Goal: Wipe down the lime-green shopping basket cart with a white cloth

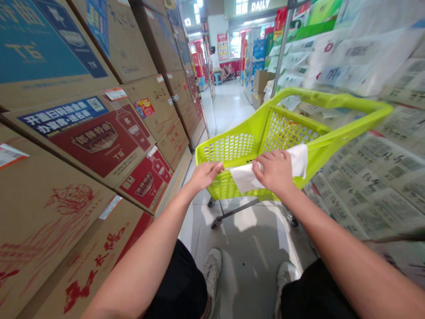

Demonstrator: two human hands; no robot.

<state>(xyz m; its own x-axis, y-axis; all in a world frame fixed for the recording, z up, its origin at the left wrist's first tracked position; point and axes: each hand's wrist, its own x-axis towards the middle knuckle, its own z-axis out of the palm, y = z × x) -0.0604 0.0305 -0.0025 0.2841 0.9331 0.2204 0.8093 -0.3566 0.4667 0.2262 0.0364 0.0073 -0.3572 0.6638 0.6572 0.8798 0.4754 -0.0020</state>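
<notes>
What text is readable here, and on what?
"DAILY": overhead sign
"T6": blue-printed carton
"郎牌特曲": maroon-printed carton, red carton
"开盖扫码": blue strip, remainder uncertain
Too small or blurred: price tags, white packs
Yellow-green cart: nothing readable

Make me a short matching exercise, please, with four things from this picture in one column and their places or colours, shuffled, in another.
Column one
1. Shopping cart
2. Cloth
3. Right hand
4. Cardboard cartons

Column two
A. Stacked along the left of the picture
B. On top of the cloth
C. Lime green
D. White, hanging over the cart's near rim

Right pairs: 1-C, 2-D, 3-B, 4-A
</notes>
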